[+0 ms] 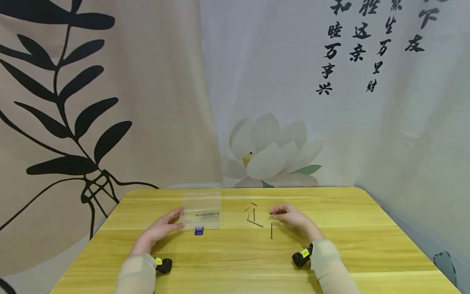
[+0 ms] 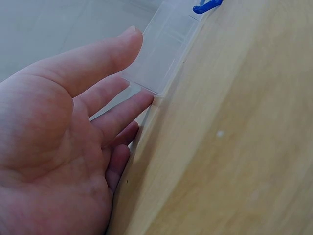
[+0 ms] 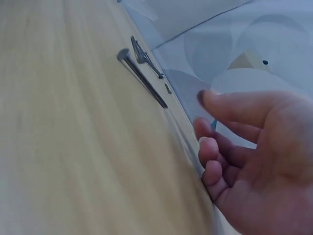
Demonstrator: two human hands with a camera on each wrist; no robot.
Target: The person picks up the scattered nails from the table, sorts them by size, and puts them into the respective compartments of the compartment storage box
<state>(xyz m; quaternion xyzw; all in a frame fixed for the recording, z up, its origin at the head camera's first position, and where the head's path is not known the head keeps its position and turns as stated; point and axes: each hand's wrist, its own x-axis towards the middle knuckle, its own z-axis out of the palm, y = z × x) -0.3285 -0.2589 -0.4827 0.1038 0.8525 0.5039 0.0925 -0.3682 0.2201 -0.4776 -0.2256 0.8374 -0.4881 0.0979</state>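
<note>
A clear plastic box (image 1: 211, 224) stands with its lid (image 1: 202, 201) raised, and a few nails (image 1: 207, 214) lie inside. Its blue latch (image 1: 198, 231) hangs at the front. My left hand (image 1: 164, 227) is at the box's left end, thumb near the front corner and fingers toward the back. In the left wrist view those fingers (image 2: 124, 115) reach the box's edge fairly straight. To the right, my right hand (image 1: 293, 216) hovers low over the table with loosely curled fingers and nothing visible in them. One long nail (image 1: 271, 231) lies just in front of it.
Several loose nails (image 1: 255, 223) of different lengths lie between the box and my right hand. The wooden table (image 1: 227, 261) ends at a printed curtain (image 1: 165, 102) behind. Each wrist wears a black camera (image 1: 302, 258).
</note>
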